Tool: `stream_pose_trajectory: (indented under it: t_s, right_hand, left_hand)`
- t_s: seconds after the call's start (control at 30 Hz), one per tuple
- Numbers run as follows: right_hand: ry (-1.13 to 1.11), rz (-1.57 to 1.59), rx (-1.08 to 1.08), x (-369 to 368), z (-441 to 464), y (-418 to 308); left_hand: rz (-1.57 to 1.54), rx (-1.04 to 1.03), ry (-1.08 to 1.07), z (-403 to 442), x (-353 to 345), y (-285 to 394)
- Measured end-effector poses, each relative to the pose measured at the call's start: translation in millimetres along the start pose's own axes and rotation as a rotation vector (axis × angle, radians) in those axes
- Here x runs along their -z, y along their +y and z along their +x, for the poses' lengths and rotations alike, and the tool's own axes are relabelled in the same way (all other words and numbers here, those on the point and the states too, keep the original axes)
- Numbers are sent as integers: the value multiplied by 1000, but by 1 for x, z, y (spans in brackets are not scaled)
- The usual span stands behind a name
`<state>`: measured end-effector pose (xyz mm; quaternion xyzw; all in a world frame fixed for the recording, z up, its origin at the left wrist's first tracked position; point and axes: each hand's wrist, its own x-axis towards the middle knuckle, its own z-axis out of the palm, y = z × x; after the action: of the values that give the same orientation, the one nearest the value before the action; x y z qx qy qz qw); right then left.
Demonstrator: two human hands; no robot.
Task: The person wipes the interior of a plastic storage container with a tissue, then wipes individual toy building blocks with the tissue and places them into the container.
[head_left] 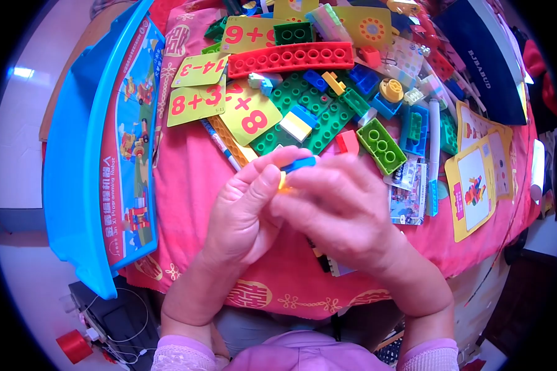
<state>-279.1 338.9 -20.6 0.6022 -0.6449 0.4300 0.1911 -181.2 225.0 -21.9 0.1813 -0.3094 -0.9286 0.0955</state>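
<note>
My left hand (241,207) is pinched around small toy bricks in front of my chest. A blue brick (299,164) shows at its fingertips, and a yellow brick (283,182) sits just below, by the thumb. My right hand (343,207) is bent in from the right against the same bricks. Motion smears its fingers, so its grip is unclear. Just beyond both hands lies a green baseplate (267,141) with a blue and pale yellow block (297,125) on it.
A long red brick (291,60) and yellow arithmetic cards (195,105) lie at the back. A green brick (382,147) and picture cards (476,185) are to the right. A blue bin (74,185) stands at the left, a dark box (486,59) at the back right.
</note>
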Motion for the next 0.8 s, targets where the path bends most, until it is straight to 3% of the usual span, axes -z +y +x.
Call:
stream_pose_trajectory:
  t_s: [0.13, 0.23, 0.27, 0.4, 0.57, 0.8]
  right_hand:
    - [97, -41, -206, 16, -1, 16]
    - [125, -128, -245, 13, -1, 21]
    - [65, -149, -251, 12, -3, 21]
    - [-245, -147, -299, 6, -6, 7]
    - [-327, -187, -276, -7, -9, 4]
    - [-47, 167, -497, 4, -4, 8]
  left_hand:
    - [-40, -185, 33, 2, 1, 12]
    - [-122, -153, 147, 5, 16, 19]
    - [-164, -138, 226, 6, 17, 20]
    - [-190, -119, 146, 8, 24, 22]
    - [-131, -87, 83, 5, 22, 19]
    - [79, -97, 28, 4, 17, 11]
